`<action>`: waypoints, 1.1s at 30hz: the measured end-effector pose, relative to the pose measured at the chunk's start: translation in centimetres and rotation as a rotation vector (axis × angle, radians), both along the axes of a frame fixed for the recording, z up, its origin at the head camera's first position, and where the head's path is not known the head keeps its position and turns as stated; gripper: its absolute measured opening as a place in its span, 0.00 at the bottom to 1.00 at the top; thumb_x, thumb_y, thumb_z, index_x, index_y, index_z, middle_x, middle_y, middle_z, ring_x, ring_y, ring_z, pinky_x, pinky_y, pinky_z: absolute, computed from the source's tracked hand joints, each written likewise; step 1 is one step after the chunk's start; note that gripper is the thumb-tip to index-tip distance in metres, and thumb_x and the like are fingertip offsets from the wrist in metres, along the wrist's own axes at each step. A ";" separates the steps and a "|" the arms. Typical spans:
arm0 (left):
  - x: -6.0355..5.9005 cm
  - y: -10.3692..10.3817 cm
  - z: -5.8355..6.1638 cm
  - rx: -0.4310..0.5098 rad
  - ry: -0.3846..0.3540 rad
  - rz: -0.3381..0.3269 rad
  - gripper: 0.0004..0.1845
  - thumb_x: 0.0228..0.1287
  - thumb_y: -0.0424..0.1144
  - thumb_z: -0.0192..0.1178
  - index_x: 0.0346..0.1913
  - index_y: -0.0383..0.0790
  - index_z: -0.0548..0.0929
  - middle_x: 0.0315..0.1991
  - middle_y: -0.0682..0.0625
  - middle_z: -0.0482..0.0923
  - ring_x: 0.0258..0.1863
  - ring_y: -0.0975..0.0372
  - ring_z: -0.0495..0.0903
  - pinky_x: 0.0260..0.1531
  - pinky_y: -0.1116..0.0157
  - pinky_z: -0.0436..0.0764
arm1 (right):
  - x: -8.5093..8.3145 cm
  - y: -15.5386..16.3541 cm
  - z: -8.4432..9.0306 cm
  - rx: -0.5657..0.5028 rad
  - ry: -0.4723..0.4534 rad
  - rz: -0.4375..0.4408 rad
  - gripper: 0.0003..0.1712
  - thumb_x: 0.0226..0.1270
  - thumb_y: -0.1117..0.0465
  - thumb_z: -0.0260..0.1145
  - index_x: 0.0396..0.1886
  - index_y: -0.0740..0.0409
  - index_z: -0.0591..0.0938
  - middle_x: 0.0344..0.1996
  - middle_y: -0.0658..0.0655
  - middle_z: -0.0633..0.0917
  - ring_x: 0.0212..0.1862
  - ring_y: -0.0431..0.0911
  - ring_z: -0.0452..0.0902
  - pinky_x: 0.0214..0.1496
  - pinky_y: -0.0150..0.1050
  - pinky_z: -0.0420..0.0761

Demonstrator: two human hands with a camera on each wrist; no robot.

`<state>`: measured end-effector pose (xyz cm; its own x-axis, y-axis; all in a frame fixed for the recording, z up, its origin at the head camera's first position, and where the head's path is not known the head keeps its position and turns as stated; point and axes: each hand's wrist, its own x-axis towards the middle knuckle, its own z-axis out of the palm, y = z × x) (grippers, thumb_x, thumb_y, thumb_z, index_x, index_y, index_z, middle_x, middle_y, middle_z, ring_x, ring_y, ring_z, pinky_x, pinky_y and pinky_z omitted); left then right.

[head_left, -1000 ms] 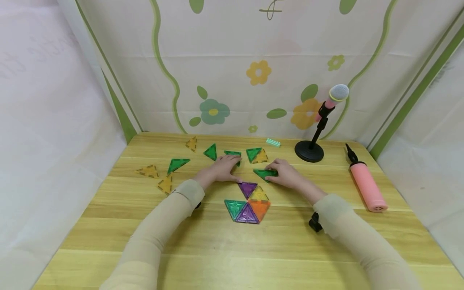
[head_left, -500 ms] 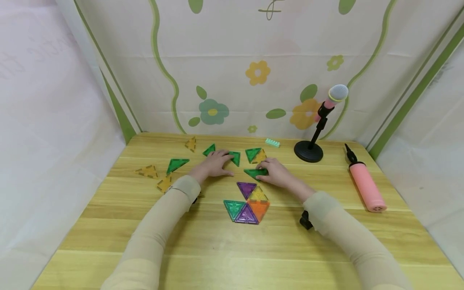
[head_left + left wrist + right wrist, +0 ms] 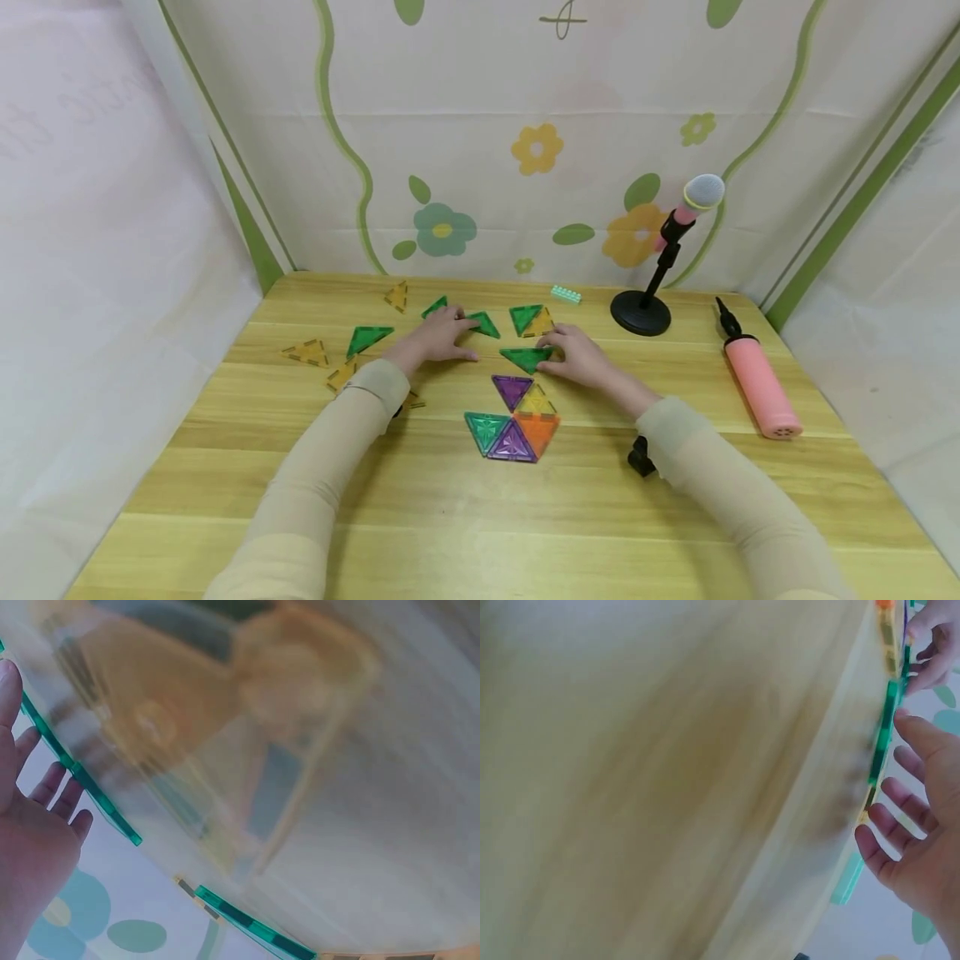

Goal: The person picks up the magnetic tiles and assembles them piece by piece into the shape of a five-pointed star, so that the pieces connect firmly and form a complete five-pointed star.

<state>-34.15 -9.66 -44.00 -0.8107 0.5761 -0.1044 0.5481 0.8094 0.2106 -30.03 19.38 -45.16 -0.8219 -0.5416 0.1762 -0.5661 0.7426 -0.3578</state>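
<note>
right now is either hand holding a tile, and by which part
Neither hand lifts one. The right hand touches the right corner of a flat green triangle tile; the left hand rests on another green tile, at its left corner.

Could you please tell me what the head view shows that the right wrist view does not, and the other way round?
Only the head view shows the left hand, the microphone, the pink pump and the five-tile cluster. Only the right wrist view shows the tiles edge-on along the table's blurred surface. Both show the right hand with straight fingers at the green tile.
</note>
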 end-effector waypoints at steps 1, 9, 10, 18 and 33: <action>0.0 -0.1 0.0 0.000 -0.004 0.000 0.40 0.58 0.63 0.59 0.70 0.49 0.65 0.62 0.42 0.61 0.59 0.51 0.62 0.60 0.50 0.62 | 0.0 0.2 0.0 0.002 -0.006 0.007 0.20 0.57 0.53 0.72 0.48 0.57 0.83 0.44 0.57 0.79 0.47 0.51 0.73 0.50 0.48 0.74; -0.2 -0.3 0.2 0.018 -0.050 -0.008 0.37 0.60 0.60 0.59 0.70 0.51 0.65 0.65 0.44 0.59 0.65 0.49 0.58 0.64 0.45 0.56 | -0.2 0.2 -0.3 0.062 -0.009 0.108 0.23 0.60 0.53 0.69 0.54 0.57 0.81 0.51 0.60 0.78 0.54 0.55 0.72 0.58 0.51 0.72; -0.2 -0.4 0.2 0.022 -0.060 -0.008 0.37 0.60 0.60 0.59 0.70 0.51 0.65 0.66 0.44 0.59 0.66 0.48 0.57 0.65 0.44 0.54 | -0.2 0.1 -0.3 0.066 -0.007 0.119 0.23 0.61 0.53 0.69 0.54 0.57 0.81 0.51 0.61 0.78 0.54 0.55 0.72 0.58 0.51 0.72; -0.5 -0.5 0.7 0.049 -0.103 -0.012 0.31 0.65 0.53 0.57 0.69 0.48 0.67 0.67 0.42 0.58 0.69 0.47 0.54 0.67 0.41 0.48 | -0.4 -1.3 -0.1 0.095 0.000 0.167 0.22 0.66 0.56 0.64 0.58 0.57 0.79 0.53 0.62 0.77 0.55 0.55 0.71 0.58 0.52 0.71; -1.1 0.3 0.4 -0.006 -0.066 -0.029 0.26 0.70 0.50 0.52 0.69 0.53 0.67 0.67 0.45 0.61 0.67 0.49 0.56 0.64 0.43 0.57 | -1.2 -3.2 0.0 0.185 -0.016 0.161 0.21 0.75 0.54 0.51 0.64 0.52 0.74 0.59 0.60 0.74 0.61 0.55 0.64 0.62 0.56 0.65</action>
